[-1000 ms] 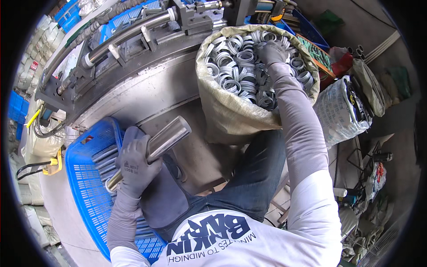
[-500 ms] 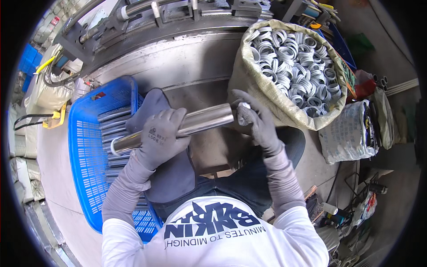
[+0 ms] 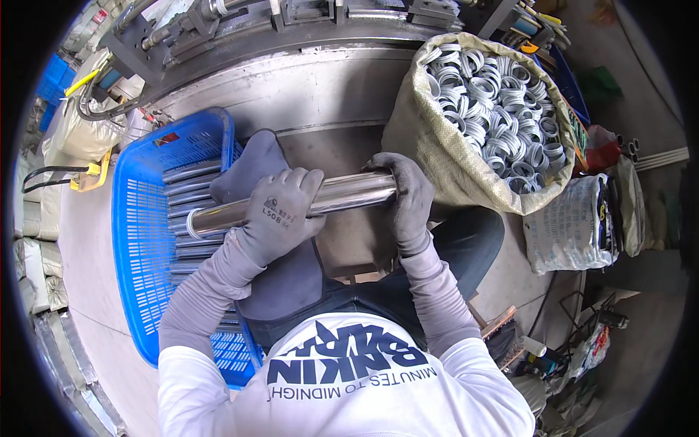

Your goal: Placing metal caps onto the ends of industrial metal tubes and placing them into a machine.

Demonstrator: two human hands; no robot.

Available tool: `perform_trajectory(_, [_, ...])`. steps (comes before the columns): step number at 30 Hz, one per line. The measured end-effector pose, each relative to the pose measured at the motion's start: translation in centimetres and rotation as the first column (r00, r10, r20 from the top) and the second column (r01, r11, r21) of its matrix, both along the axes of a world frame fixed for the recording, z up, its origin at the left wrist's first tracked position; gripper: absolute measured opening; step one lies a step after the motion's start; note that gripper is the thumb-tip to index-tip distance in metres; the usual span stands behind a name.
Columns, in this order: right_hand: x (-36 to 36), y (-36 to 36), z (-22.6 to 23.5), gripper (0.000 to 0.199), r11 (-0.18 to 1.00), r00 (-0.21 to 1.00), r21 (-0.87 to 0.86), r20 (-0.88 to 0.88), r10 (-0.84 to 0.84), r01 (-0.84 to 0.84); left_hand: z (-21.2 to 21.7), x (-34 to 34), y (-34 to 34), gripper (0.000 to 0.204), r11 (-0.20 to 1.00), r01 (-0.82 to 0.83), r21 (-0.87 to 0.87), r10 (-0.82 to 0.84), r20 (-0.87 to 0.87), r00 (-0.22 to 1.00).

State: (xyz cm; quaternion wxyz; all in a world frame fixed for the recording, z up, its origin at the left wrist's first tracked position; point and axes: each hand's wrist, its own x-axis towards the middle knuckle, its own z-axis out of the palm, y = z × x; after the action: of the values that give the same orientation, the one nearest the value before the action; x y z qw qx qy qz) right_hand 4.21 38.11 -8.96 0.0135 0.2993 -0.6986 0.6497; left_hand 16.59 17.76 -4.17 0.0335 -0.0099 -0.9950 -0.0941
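Note:
A shiny metal tube (image 3: pixel 357 192) lies slantwise across my lap, its right end slightly higher. My left hand (image 3: pixel 280 218), in a grey glove, is wrapped round its middle. A white ring (image 3: pixel 192 224) sits round the tube's left end. My right hand (image 3: pixel 409 200), also gloved, is closed round the tube's right end and hides that tip; whether a ring is under the palm cannot be seen. Under the left hand a grey pad (image 3: pixel 284 288) covers my thigh.
At my left stands a blue plastic basket (image 3: pixel 135 291) holding several metal tubes. A woven sack (image 3: pixel 415 138) full of white-grey rings (image 3: pixel 502 116) stands front right. Dark machinery (image 3: pixel 218 62) runs along the far side. A stuffed plastic bag (image 3: pixel 566 226) sits right of the sack.
My right hand, which held a small whitish ring piece just off the tube's right end, has closed over that end. The ring piece is now out of sight. The tube has shifted slightly right.

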Motion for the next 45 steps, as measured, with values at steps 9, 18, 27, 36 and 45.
perform_trajectory(9, [0.7, -1.0, -1.8, 0.034, 0.999, 0.964, 0.017, 0.26, -0.045, 0.043, -0.1, -0.3, -0.3, 0.061, 0.998, 0.065, -0.014, -0.065, 0.028, 0.997])
perform_trajectory(18, [-11.8, 6.5, 5.7, 0.053, 0.892, 0.79, 0.236, -0.584, -0.186, 0.385, -0.3, 2.4, -3.1, 0.06, 0.997, -0.026, 0.077, 0.038, -0.161, 0.986])
perform_trajectory(27, [-30.4, 12.1, 4.7, 0.072, 0.026, 0.731, 0.804, -0.527, -0.434, 0.595, -1.4, 2.3, -2.8, 0.065, 0.999, -0.039, 0.004, 0.039, -0.177, 0.983])
perform_trajectory(36, [-16.4, 10.9, 10.1, 0.068, 0.984, 0.991, -0.16, 0.119, -0.054, 0.073, -0.8, 3.0, -3.1, 0.063, 0.998, -0.05, 0.024, 0.053, -0.148, 0.988])
perform_trajectory(45, [-9.9, 10.4, 8.1, 0.068, 0.895, 0.917, -0.428, 0.292, 0.272, -0.129, -0.7, 2.7, -3.0, 0.067, 1.0, 0.011, 0.012, -0.008, -0.206, 0.978])
